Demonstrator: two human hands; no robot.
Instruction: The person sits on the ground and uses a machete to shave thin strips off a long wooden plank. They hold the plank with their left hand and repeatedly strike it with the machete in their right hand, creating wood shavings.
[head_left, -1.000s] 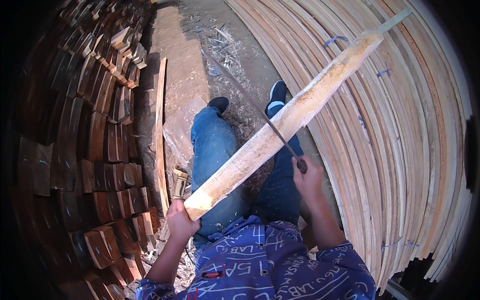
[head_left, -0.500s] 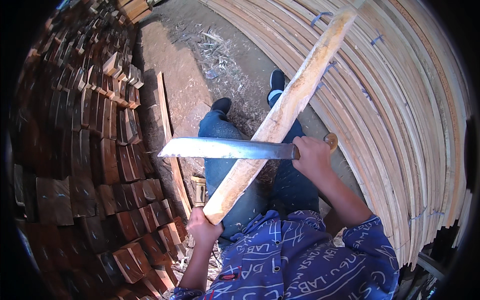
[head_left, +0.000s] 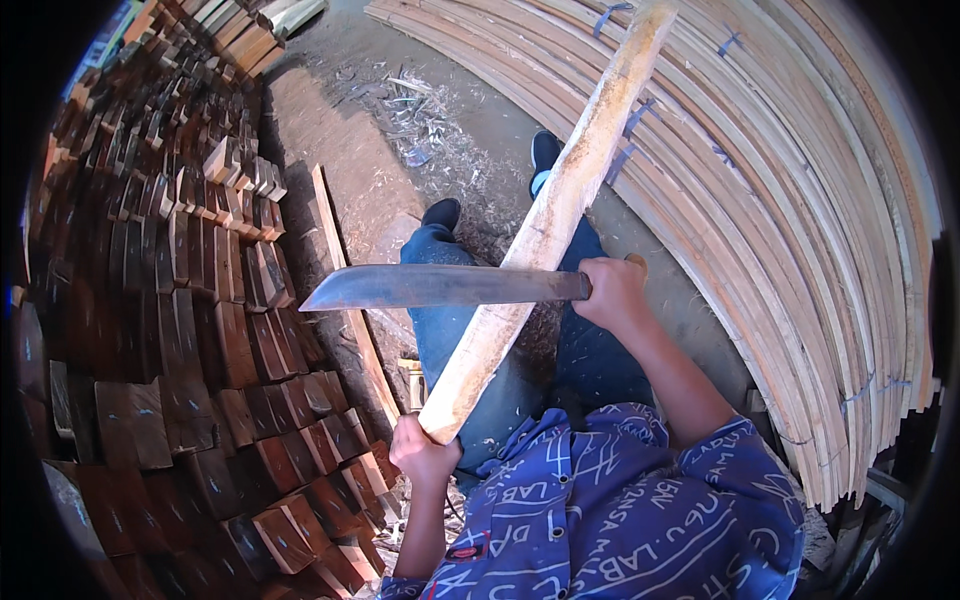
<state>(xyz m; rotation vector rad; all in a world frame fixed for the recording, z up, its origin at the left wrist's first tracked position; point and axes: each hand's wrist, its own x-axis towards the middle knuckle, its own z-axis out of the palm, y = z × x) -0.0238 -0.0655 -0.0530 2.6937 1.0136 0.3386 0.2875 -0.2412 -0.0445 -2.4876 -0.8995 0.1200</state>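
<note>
Holding what, exactly, in those two hands?

— My left hand [head_left: 425,455] is closed round the near end of a pale plank [head_left: 545,225]; my right hand [head_left: 612,292], to the right of the plank, is clenched on the handle [head_left: 637,262] of a machete [head_left: 410,287].

— And where does the plank lie?

— It slants up from my left hand, passing over my jeans [head_left: 437,340]. Its far end reaches the upper border of the view, so I can't say whether the tip is cut off.

— How does the machete sit against it?

— Crosswise over the plank's middle, point out to the left, masking a band of the wood. Whether the two touch, I cannot tell. Most of the handle is lost inside my grip; only its rounded end shows.

— What else is hard to make out?

— Just left of the plank's near end, a yellowish object [head_left: 412,375] peeps out, too little of it to name. Farther left of the plank, the machete covers part of a thin wooden strip [head_left: 328,220], and beyond that, timber blocks [head_left: 180,400] fade into the dark rim. Right of the plank, long slats [head_left: 800,250] run out of view, some partly behind it
</note>
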